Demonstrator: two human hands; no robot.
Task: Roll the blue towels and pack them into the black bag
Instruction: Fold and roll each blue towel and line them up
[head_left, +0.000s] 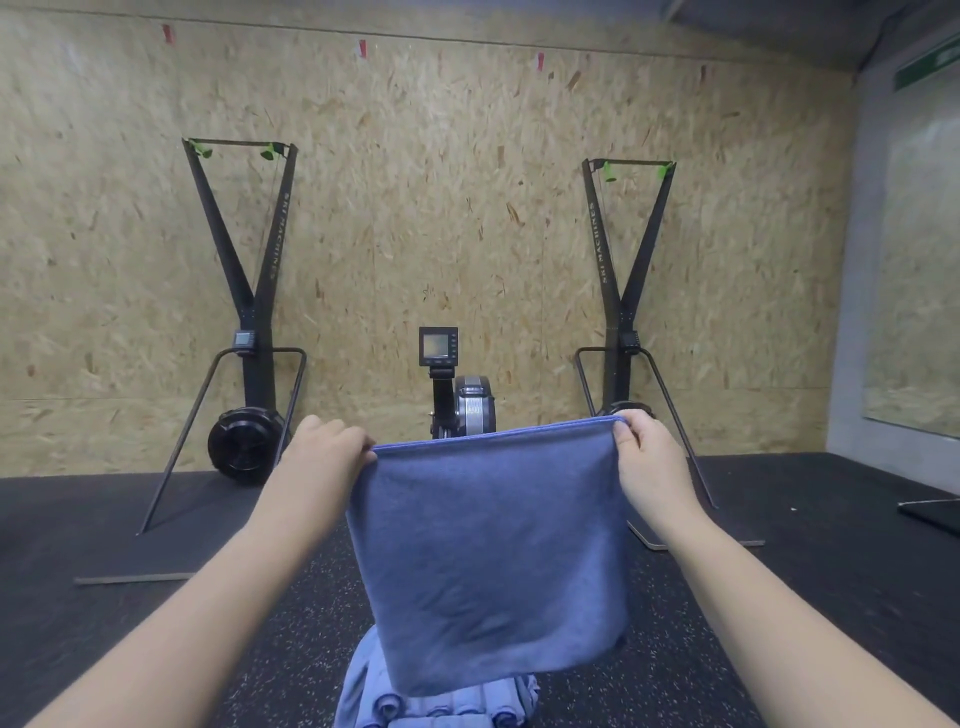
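**Blue towel held up by its top corners, ready to be laid down for rolling**

A soft blue terry-cloth towel (488, 561) hangs in the centre of the frame, stretched between the two hands. The left hand (327, 447) pinches the top left corner, fingers curled over the hem; the right hand (647, 457) pinches the top right corner, thumb and fingers closed on the cloth. Both arms reach forward from the lower corners of the frame, and neither hand looks nearer to the towel than the other, since each has hold of it.

The taut top edge runs left to right, rising a little toward the right hand. The cloth appears folded double and drops straight down from that edge, its lower hem free in the air at lower centre.

Directly beneath it, at the bottom centre of the frame, lies a heap of pale blue towels (436, 701), several of them seemingly rolled already. They rest on the black speckled rubber floor (701, 649). No black bag is visible.

Judging from this, rolling would call for the towel to be lowered flat first, the roll then running along its hanging length.

Behind, against a chipboard wall (441, 208), stand two black ski-trainer machines (249, 291) and a rowing machine monitor (439, 345).
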